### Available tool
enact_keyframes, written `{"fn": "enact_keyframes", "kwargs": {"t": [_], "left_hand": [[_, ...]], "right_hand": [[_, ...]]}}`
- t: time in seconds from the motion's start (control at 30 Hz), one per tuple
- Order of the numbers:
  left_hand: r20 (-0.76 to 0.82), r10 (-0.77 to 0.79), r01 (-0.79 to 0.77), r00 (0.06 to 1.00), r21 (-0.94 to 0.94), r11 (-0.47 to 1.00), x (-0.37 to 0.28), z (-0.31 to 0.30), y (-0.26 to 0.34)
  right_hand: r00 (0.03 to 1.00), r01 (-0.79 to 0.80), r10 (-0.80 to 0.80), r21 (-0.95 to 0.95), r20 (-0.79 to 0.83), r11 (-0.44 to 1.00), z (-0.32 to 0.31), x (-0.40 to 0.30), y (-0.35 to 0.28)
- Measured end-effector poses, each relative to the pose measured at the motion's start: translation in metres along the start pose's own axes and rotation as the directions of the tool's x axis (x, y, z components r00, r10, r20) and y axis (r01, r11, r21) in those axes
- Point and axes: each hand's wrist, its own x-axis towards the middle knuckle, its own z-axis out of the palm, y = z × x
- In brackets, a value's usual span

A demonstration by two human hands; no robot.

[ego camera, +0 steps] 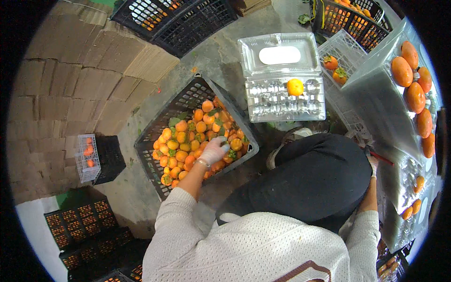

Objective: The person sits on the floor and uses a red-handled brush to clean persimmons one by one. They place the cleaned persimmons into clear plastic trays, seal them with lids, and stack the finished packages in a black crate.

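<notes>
My left hand [215, 151], in a thin pale glove, reaches into a black plastic crate [252, 139] of orange persimmons [181, 136], some with green calyxes and leaves. Its fingertips are beside a persimmon [236, 143] near the crate's right side; whether they grip any fruit is unclear. Past my bent knee, my right hand [373, 165] is partly hidden and closed around a red-handled tool [382, 157], perhaps shears. In front of me lies an open clear plastic clamshell tray [271, 102] with rows of cups. One persimmon [295, 87] sits in its upper row.
Stacked clear clamshell packs [380, 91] with several persimmons on top rise at right. A white lattice crate [347, 42] holds two persimmons. More black crates stand at the top [197, 26] and lower left [81, 225]. Flattened cardboard [70, 81] is piled at left.
</notes>
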Motion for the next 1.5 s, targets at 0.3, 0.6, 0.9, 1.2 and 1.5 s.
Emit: {"fn": "enact_keyframes", "kwargs": {"t": [0.3, 0.6, 0.9, 1.2, 1.5], "left_hand": [[0.235, -0.140, 0.219, 0.962, -0.360, 0.907, 0.053, 0.019, -0.074], [0.170, -0.341, 0.364, 0.925, -0.655, 0.662, 0.049, 0.032, -0.036], [0.290, -0.037, -0.106, 0.956, 0.462, 0.880, 0.034, -0.005, 0.052], [0.278, -0.017, -0.066, 0.961, 0.287, 0.956, 0.033, -0.020, 0.038], [-0.050, 0.476, -0.088, 0.878, -0.994, 0.057, -0.034, -0.087, 0.109]], "right_hand": [[0.987, -0.125, 0.127, -0.029, 0.095, 0.992, -0.003, -0.031, 0.005], [0.987, 0.096, -0.106, -0.085, -0.121, 0.992, -0.009, -0.033, -0.003], [0.989, 0.098, -0.109, -0.100, -0.105, 0.990, -0.010, -0.046, -0.004], [0.957, 0.290, -0.290, -0.031, -0.016, 0.957, -0.011, -0.076, -0.041], [0.878, 0.445, -0.373, 0.222, -0.301, 0.867, -0.019, -0.114, -0.050]]}}
